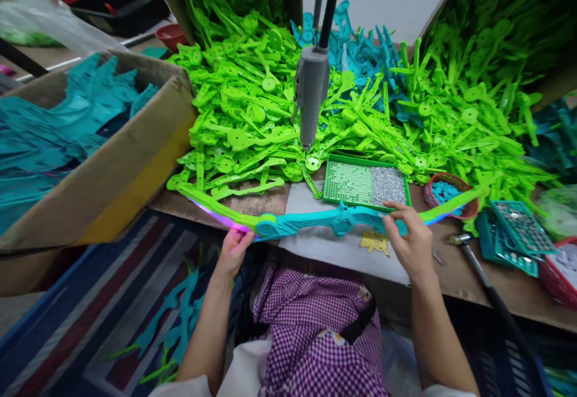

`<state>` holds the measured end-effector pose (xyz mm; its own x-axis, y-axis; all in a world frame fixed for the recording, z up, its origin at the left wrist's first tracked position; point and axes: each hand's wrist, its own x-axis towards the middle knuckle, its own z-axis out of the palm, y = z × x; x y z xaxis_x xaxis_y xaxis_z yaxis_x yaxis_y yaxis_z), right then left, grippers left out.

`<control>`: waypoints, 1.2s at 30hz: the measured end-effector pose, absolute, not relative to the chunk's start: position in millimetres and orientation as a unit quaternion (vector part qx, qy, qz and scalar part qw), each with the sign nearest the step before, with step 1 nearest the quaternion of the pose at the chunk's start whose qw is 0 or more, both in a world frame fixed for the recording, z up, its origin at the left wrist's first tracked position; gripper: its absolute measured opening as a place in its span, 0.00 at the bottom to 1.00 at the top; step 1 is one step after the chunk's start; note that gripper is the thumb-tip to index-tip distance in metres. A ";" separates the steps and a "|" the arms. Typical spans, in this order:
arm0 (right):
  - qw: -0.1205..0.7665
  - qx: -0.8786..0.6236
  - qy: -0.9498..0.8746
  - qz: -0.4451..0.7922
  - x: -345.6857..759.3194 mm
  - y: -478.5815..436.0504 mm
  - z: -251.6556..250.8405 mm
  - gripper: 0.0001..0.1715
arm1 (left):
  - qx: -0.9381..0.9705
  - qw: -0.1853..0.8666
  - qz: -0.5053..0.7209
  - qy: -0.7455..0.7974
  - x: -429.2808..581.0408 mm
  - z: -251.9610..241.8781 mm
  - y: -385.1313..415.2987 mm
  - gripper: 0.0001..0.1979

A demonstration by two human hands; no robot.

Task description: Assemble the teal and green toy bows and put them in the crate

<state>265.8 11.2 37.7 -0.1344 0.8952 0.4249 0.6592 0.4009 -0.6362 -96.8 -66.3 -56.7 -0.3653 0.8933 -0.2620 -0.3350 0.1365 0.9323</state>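
A long toy bow (311, 221), with a blue middle part and a bright green limb at each end, lies across in front of me above the table's front edge. My left hand (235, 250) pinches it near the joint of the left limb, where pink-purple light shows along the limb. At the right end of the blue part, my right hand (412, 238) holds it between thumb and fingers. A grey power screwdriver (311, 84) hangs upright behind the bow. Just beyond the bow sits a green tray (330, 188) of small metal screws.
Green plastic limbs (256, 103) are heaped at the back, with blue parts (360, 54) among them. A cardboard box (148, 127) of blue pieces stands left. To the right are a red basket (472, 208), a hammer (478, 265) and teal trays (523, 229) of metal pieces.
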 end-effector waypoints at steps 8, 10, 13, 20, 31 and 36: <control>0.394 -0.576 -0.710 0.089 274.7 3.0 6.6 0.08 | 0.263 0.495 0.603 0.568 -98.8 -58.5 -64.3 0.24; 0.399 -0.575 -0.711 0.074 270.3 3.5 3.9 0.08 | 0.256 0.490 0.603 0.575 -98.9 -59.1 -65.0 0.24; 0.404 -0.568 -0.715 0.052 263.5 3.9 4.1 0.08 | 0.251 0.486 0.603 0.581 -98.6 -59.6 -65.9 0.24; 0.433 -0.577 -0.686 0.095 266.4 2.6 -0.5 0.09 | 0.245 0.486 0.607 0.579 -95.8 -57.8 -64.5 0.23; 0.423 -0.586 -0.685 0.094 269.7 5.8 -5.0 0.09 | 0.265 0.476 0.599 0.587 -98.9 -66.8 -64.7 0.23; 0.430 -0.586 -0.680 0.093 269.5 5.9 -5.8 0.09 | 0.252 0.473 0.601 0.593 -99.6 -69.2 -64.1 0.21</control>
<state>269.5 5.9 -5.8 0.0568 0.8774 0.4764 0.7175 0.2960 -0.6306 -99.6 -64.1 -69.2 -0.4255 0.8670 -0.2592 -0.2697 0.1519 0.9509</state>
